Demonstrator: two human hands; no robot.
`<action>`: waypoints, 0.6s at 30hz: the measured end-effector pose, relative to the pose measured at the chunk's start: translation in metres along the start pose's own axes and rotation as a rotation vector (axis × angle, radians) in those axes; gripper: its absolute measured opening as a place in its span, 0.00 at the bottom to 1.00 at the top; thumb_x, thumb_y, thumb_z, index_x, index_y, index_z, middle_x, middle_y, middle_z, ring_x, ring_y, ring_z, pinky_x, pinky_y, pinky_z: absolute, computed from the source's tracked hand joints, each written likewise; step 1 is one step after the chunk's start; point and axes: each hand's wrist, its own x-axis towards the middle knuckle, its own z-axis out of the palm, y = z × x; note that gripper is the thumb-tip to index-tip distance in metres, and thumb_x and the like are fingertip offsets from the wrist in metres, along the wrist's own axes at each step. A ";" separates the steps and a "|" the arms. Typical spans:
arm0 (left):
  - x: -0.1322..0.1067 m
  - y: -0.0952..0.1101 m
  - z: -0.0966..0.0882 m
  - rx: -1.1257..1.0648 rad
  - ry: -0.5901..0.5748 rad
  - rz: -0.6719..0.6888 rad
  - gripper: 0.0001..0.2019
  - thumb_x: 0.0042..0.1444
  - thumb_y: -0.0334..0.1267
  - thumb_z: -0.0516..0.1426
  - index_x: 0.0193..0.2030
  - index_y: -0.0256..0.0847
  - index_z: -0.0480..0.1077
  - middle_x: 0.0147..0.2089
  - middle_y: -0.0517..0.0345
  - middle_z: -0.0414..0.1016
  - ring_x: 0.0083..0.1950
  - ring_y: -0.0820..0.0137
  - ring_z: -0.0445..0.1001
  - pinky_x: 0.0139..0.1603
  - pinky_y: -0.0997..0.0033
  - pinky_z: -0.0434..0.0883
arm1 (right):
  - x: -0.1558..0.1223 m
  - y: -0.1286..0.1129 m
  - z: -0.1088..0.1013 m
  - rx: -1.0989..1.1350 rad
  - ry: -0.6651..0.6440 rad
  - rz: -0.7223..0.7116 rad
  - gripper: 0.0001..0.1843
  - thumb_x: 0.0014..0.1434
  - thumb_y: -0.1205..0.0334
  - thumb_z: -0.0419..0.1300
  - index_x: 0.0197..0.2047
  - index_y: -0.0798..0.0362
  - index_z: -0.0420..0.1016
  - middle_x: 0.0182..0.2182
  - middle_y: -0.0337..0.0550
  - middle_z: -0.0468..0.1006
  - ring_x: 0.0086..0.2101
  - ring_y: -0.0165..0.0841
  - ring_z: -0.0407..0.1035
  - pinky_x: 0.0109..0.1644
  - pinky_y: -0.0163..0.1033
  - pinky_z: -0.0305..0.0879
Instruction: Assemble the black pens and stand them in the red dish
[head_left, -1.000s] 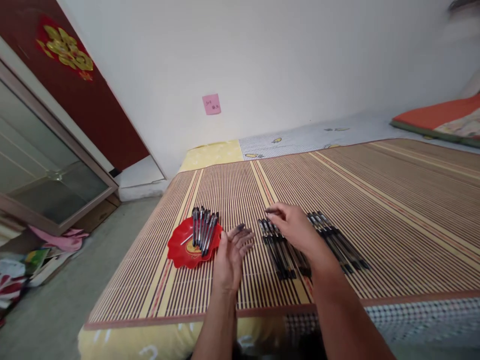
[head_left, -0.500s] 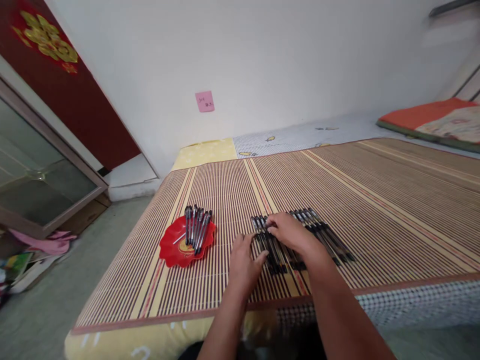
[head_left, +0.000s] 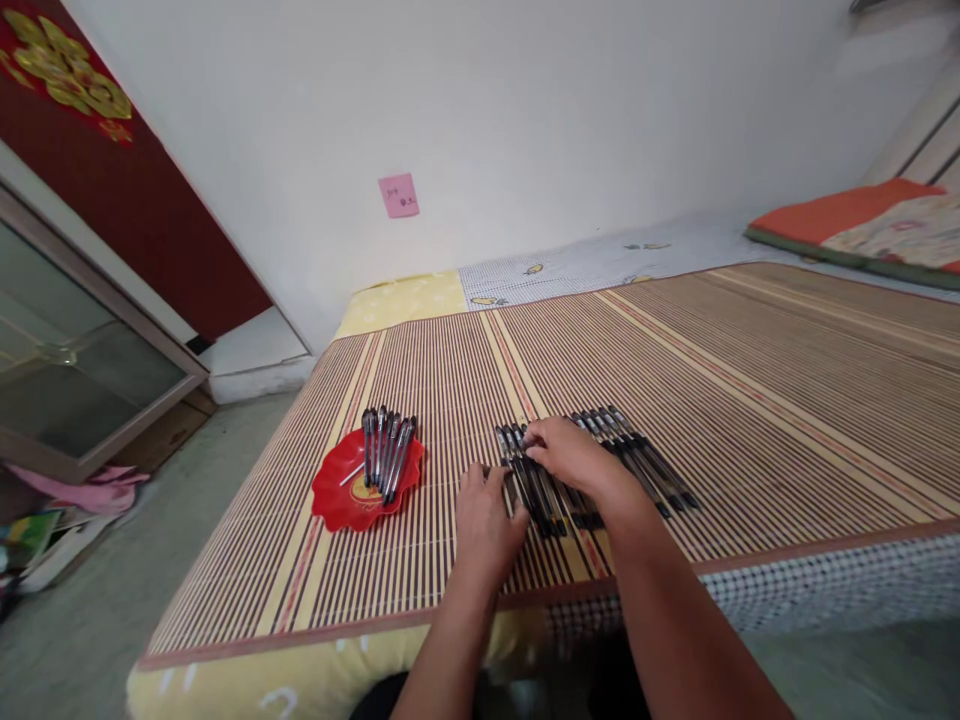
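Observation:
A long row of black pens point(head_left: 637, 455) lies side by side on the striped bamboo mat point(head_left: 750, 380). My right hand point(head_left: 574, 458) rests palm down on the left part of the row, its fingertips pinched together on a pen's far end. My left hand point(head_left: 486, 520) lies just left of it, fingers curled against the leftmost pens point(head_left: 517, 470) and thumb stretched toward them. To the left, a red flower-shaped plate point(head_left: 337, 495) holds several more pens point(head_left: 384, 450) in a bunch.
The mat covers a bed with a yellow and checked sheet point(head_left: 420, 295). An orange cushion point(head_left: 855, 215) lies at the far right. A white wall with a pink note point(head_left: 398, 195) stands behind. On the left are a glass-fronted cabinet point(head_left: 75, 350) and clutter on the floor point(head_left: 45, 530).
My left hand turned palm down and moved right onto the left end of the pen row. My right hand settled lower onto the pens. The view shifted slightly.

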 end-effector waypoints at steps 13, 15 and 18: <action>0.000 -0.011 0.006 -0.079 0.122 -0.127 0.23 0.48 0.21 0.53 0.51 0.40 0.64 0.46 0.47 0.68 0.52 0.56 0.69 0.56 0.55 0.65 | 0.005 -0.011 0.016 -0.130 -0.038 -0.013 0.13 0.60 0.70 0.56 0.37 0.53 0.82 0.38 0.49 0.83 0.41 0.38 0.75 0.43 0.36 0.61; 0.000 -0.012 0.005 -0.118 0.145 -0.139 0.23 0.48 0.21 0.53 0.51 0.41 0.64 0.46 0.48 0.69 0.53 0.56 0.69 0.56 0.55 0.66 | 0.006 -0.011 0.019 -0.142 -0.046 -0.015 0.13 0.60 0.70 0.55 0.37 0.53 0.83 0.38 0.50 0.83 0.40 0.38 0.75 0.43 0.36 0.61; 0.000 -0.014 0.005 -0.208 0.183 -0.165 0.23 0.48 0.22 0.53 0.51 0.41 0.64 0.47 0.47 0.70 0.55 0.56 0.70 0.58 0.54 0.65 | 0.007 -0.011 0.022 -0.155 -0.055 -0.010 0.14 0.61 0.70 0.55 0.38 0.52 0.83 0.37 0.50 0.83 0.40 0.39 0.76 0.42 0.37 0.61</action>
